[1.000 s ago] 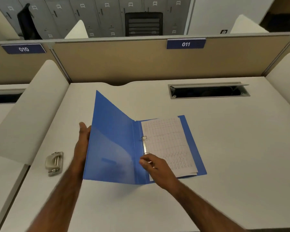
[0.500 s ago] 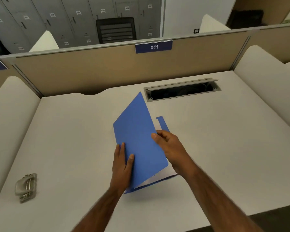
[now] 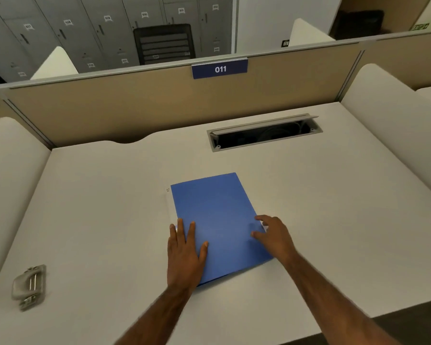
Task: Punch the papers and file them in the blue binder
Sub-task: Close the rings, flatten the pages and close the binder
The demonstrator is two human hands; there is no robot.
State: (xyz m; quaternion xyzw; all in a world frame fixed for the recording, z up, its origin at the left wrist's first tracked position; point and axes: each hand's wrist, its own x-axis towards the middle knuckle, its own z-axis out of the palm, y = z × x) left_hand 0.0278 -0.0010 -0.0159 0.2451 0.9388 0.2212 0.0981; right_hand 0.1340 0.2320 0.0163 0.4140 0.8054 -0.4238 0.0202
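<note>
The blue binder (image 3: 215, 215) lies closed and flat on the white desk (image 3: 97, 195), its cover up. The papers inside are hidden under the cover. My left hand (image 3: 186, 252) rests flat, fingers spread, on the binder's near left corner. My right hand (image 3: 274, 236) touches the binder's right edge with its fingers apart and slightly curled, holding nothing. A grey metal hole punch (image 3: 30, 286) sits on the desk at the near left, well away from both hands.
An open cable tray slot (image 3: 264, 132) is set into the desk behind the binder. A beige partition (image 3: 135, 105) with a sign "011" closes the back. White curved dividers (image 3: 388, 115) stand at both sides. The desk's front edge runs near right.
The binder's cover swung from open to fully closed and flat. My left hand moved from behind the cover onto its top. My right hand left the rings and went to the right edge.
</note>
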